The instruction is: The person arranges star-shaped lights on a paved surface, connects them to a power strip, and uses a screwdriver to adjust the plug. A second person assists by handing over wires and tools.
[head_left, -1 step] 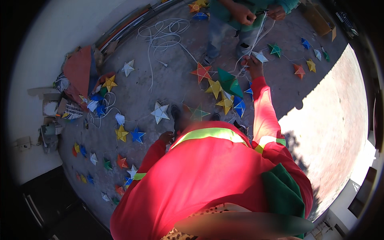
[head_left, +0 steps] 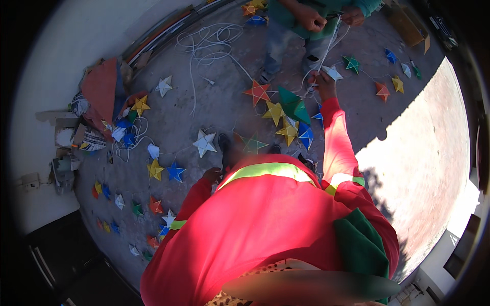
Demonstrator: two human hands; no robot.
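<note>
My right hand reaches far forward, its fingers closed around a white cable. Strands of this cable run up to a co-worker's hands, where a small dark tool touches them. Close below my right hand lie a green star lantern, a red star and a yellow star. My left hand hangs low beside my leg, near a white star; its fingers are too dark to make out, and no held object shows.
Strings of coloured stars, one a blue star, spread across the floor. A coiled white cable lies ahead. Piled cloth and boxes line the left wall. A cardboard box stands far right. The co-worker's legs are in front.
</note>
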